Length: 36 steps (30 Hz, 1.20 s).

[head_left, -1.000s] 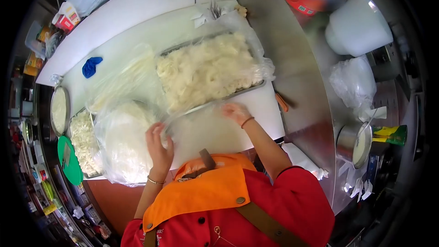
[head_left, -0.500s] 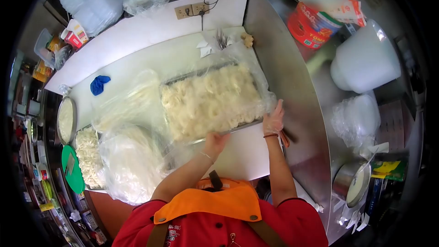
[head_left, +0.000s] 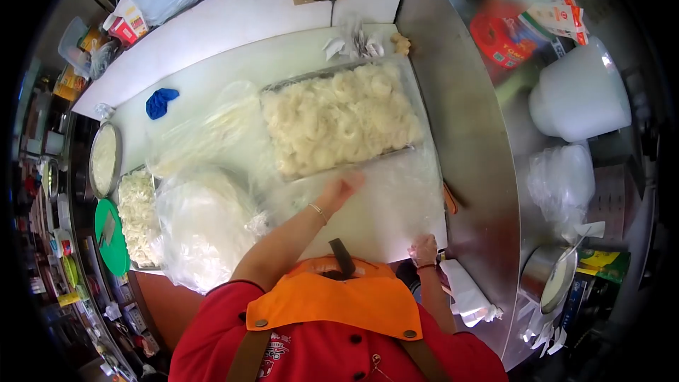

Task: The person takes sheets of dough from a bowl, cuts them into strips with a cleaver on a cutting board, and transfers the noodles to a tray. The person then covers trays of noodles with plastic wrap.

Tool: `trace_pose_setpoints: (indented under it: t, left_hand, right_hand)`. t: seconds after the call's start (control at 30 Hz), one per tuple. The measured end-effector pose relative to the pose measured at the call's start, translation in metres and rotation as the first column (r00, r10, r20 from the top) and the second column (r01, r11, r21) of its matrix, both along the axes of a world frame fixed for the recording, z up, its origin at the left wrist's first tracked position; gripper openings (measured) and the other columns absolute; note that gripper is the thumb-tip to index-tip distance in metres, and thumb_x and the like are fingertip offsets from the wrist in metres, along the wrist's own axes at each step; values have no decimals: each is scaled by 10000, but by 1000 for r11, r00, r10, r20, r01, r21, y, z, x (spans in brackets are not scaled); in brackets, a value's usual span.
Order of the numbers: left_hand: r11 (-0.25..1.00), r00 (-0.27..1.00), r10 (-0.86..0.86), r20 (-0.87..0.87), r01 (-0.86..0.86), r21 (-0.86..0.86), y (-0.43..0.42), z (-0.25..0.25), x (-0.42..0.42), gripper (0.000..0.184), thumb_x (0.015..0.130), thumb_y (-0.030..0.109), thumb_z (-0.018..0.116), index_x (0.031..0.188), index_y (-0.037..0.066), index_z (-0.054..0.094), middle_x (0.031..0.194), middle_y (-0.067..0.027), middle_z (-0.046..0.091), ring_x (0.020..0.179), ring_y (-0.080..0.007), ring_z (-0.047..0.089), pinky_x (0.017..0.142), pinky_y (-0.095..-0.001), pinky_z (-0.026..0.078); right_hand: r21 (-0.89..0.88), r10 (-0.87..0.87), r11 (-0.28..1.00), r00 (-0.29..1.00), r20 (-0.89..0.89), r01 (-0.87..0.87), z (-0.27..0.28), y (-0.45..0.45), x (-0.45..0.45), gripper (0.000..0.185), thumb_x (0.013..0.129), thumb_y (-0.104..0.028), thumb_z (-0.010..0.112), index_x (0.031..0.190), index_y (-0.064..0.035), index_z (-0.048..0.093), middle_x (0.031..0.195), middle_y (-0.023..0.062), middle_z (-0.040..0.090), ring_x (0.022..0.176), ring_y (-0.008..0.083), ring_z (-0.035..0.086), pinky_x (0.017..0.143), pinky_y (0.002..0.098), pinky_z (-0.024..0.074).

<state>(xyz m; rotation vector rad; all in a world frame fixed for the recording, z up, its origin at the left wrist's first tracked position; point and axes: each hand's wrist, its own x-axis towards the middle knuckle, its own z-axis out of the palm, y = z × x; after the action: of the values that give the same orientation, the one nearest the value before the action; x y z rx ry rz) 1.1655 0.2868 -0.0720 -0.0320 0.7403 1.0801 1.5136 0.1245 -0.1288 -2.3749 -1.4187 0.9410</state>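
A metal tray (head_left: pixel 353 164) full of pale, coiled noodle bundles (head_left: pixel 339 117) sits on the white worktop. Clear plastic sheet (head_left: pixel 392 194) now stretches from the tray's near side toward me. At the front right corner of the worktop, my right hand (head_left: pixel 423 249) is closed on the sheet's edge; it seems to wear a thin clear glove. My left hand (head_left: pixel 343 187) is just in front of the tray, over the sheet, its fingers smeared by motion. To its left lies a large clear plastic bag (head_left: pixel 205 230) with a pale round bulk inside.
Farther left stand a smaller tray of pale pieces (head_left: pixel 136 223), a green board (head_left: pixel 112 244) with a blade on it, and a round pan (head_left: pixel 105 160). A blue cloth (head_left: pixel 161 102) lies behind. A steel partition (head_left: pixel 460 99) bounds the right side.
My right hand has moved from the tray's right corner toward me, drawing the plastic off the noodles. My left hand has shifted slightly up and right in view, off the tray's near edge.
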Motion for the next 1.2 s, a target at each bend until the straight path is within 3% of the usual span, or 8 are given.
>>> trace_pose_setpoints:
  t: [0.17, 0.27, 0.33, 0.47, 0.57, 0.77, 1.07, 1.2]
  left_hand:
    - [600, 455, -500, -737, 796, 84, -70, 127, -54, 289, 895, 80, 588, 1179, 31, 605, 1165, -149, 644, 1132, -285, 600, 951, -414, 504]
    - [426, 123, -214, -969, 905, 21, -116, 203, -87, 416, 863, 109, 666, 1260, 48, 560, 1262, -155, 606, 1181, -301, 574, 955, -401, 491]
    - [628, -279, 426, -861, 775, 60, -138, 225, -97, 570, 830, 100, 686, 1361, 56, 484, 1360, -172, 526, 1222, -306, 537, 1000, -437, 440]
    - [765, -812, 429, -395, 559, -318, -119, 207, -130, 911, 749, 48, 703, 1533, 100, 243, 1548, -194, 262, 1210, -340, 510, 1032, -437, 430]
    - [711, -694, 79, -715, 542, -448, -96, 174, -150, 915, 755, 28, 659, 1546, 110, 207, 1519, -183, 331, 1155, -320, 532, 969, -417, 481]
    - [307, -601, 352, -718, 798, -518, -138, 117, -145, 610, 781, -22, 540, 1380, 62, 465, 1229, -131, 557, 1093, -307, 551, 857, -388, 508]
    - [489, -553, 331, -765, 794, -362, -189, 104, -116, 429, 952, 117, 549, 1373, 52, 493, 1329, -142, 535, 1275, -331, 474, 991, -399, 460]
    - [912, 613, -266, -744, 410, 12, -140, 98, -104, 418, 992, 164, 527, 1358, -27, 461, 1385, -214, 480, 1315, -350, 450, 1051, -430, 437]
  right_hand:
    - [266, 172, 927, 931, 321, -263, 152, 39, -40, 818, 768, -337, 743, 1424, -28, 364, 1332, 206, 494, 1205, 366, 509, 1016, 427, 429]
    - [418, 294, 812, 904, 310, -408, 210, 68, -64, 911, 764, -371, 749, 1479, -24, 304, 1412, 203, 433, 1287, 368, 439, 1085, 427, 358]
    - [382, 440, 701, 787, 432, -602, 232, 83, -84, 932, 765, -378, 749, 1494, -27, 287, 1444, 206, 406, 1322, 368, 401, 1109, 421, 329]
    - [100, 642, 442, 392, 658, -891, 235, 113, -146, 864, 807, -291, 699, 1513, -39, 269, 1519, 189, 332, 1274, 348, 443, 1099, 413, 333]
    - [64, 714, 297, 265, 648, -953, 180, 158, -156, 719, 841, -188, 615, 1491, -65, 333, 1390, 149, 485, 1097, 307, 550, 992, 402, 437]
    - [71, 817, 145, 161, 553, -987, 144, 163, -106, 265, 807, -70, 535, 1057, -70, 624, 939, 96, 619, 864, 272, 607, 723, 393, 535]
    - [-46, 885, 381, 349, 308, -924, 150, 113, -73, 354, 907, -239, 548, 1185, -26, 603, 1142, 188, 628, 1077, 339, 587, 916, 427, 491]
    - [174, 621, 775, 783, -32, -608, 143, 133, -65, 545, 931, -396, 587, 1323, -22, 533, 1286, 198, 580, 1168, 354, 567, 952, 405, 482]
